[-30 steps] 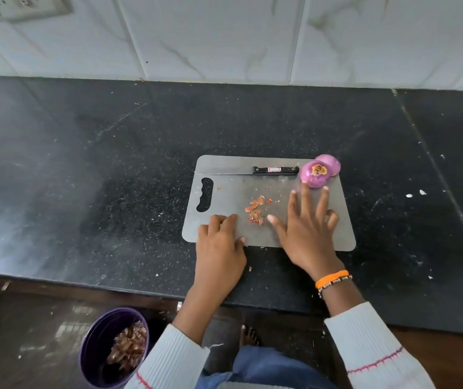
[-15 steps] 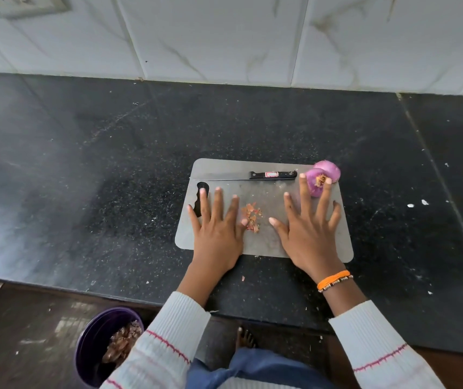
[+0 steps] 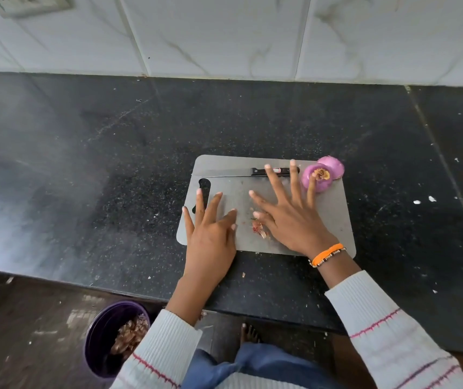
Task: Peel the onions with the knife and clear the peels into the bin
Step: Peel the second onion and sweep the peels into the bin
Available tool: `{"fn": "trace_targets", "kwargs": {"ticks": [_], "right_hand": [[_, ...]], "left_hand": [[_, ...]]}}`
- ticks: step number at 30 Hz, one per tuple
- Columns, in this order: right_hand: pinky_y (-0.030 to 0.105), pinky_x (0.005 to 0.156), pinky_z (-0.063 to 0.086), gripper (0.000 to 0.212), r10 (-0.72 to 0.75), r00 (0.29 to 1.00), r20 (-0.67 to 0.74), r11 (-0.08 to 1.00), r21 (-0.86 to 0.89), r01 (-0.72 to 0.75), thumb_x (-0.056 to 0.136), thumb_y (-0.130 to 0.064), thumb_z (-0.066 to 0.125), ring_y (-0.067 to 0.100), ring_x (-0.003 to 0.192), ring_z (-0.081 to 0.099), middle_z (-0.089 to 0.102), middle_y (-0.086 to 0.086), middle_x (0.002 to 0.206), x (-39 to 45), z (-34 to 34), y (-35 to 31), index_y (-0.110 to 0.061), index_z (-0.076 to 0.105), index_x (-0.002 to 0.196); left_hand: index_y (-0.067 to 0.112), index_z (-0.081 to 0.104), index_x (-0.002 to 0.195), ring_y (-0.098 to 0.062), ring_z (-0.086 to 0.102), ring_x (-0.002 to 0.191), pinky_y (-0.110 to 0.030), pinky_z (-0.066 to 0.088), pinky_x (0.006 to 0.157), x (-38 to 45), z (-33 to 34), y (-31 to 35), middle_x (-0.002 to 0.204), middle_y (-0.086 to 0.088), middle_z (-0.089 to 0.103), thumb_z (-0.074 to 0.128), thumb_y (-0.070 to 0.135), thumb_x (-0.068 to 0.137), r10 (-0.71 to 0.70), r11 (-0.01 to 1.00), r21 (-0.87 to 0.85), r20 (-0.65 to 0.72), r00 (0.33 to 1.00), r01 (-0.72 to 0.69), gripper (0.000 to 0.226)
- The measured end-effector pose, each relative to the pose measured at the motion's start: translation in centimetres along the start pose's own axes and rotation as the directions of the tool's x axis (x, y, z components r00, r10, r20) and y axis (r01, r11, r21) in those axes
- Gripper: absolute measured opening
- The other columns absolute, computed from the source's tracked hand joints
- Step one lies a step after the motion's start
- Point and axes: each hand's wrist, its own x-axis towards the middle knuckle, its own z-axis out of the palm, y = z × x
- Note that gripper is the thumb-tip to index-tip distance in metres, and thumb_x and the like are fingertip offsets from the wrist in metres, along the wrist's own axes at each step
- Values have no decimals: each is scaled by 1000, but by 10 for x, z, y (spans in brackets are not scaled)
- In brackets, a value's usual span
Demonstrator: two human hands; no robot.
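A grey cutting board [image 3: 334,220] lies on the black counter. Two peeled purple onions [image 3: 324,172] sit at its far right corner. A black-handled knife [image 3: 233,172] lies along the far edge. A small heap of reddish peel bits [image 3: 259,229] sits on the board between my hands. My left hand [image 3: 210,234] lies flat with spread fingers on the board's left part. My right hand [image 3: 289,214] lies flat beside the peels, fingers spread, reaching over the knife handle and in front of one onion. Neither hand holds anything.
A purple bin [image 3: 104,341] with brown peels in it stands on the floor below the counter's front edge, at the lower left. A tiled wall [image 3: 224,35] runs behind the counter. Small white and brown crumbs dot the black counter [image 3: 84,178].
My left hand has opened flat and moved onto the board. My right hand has slid left toward the peels, pushing the heap closer to the board's near edge.
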Motion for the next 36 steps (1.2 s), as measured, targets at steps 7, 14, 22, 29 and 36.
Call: {"fn": "trace_targets", "kwargs": {"ticks": [7,14,22,29,36], "right_hand": [[63,104,-16,76,104,993,-54,994,41,-102,87,-62,8,39,138,-27,-13,6,158,-51,-4,-7,-18,29,147],[63,105,-7,90,119,993,11,987,107,-119,85,-69,13,41,141,-11,1,11,158,-48,11,-53,-3,28,144],[39,117,13,56,98,995,-15,933,350,-86,99,-14,39,29,145,8,9,10,158,-28,-12,-37,-10,15,149],[46,83,54,52,29,995,-96,979,204,-9,73,2,67,44,118,51,54,22,126,-26,3,-67,-2,57,123],[28,48,53,28,14,964,-267,986,163,30,57,2,83,24,77,66,67,10,84,-27,4,-75,-2,71,82]], "left_hand": [[14,73,98,-37,23,141,-52,-1,111,-4,-1,-2,133,-10,55,61,1,84,-68,998,-4,-45,997,68,23],[16,72,102,-35,23,141,-47,-3,111,-9,1,-4,131,-5,57,57,-4,82,-116,991,-71,-30,993,113,32],[20,73,85,-25,54,103,-20,29,92,-10,-4,-8,101,5,66,48,16,79,-190,963,-225,-170,967,150,26],[19,71,86,-23,52,95,-3,22,88,-9,-9,-3,95,8,64,52,12,80,-221,952,-253,-177,959,173,21],[20,70,88,-16,48,93,-6,29,82,-11,-13,-1,97,8,63,57,1,83,-245,936,-289,-128,961,200,23]]}}
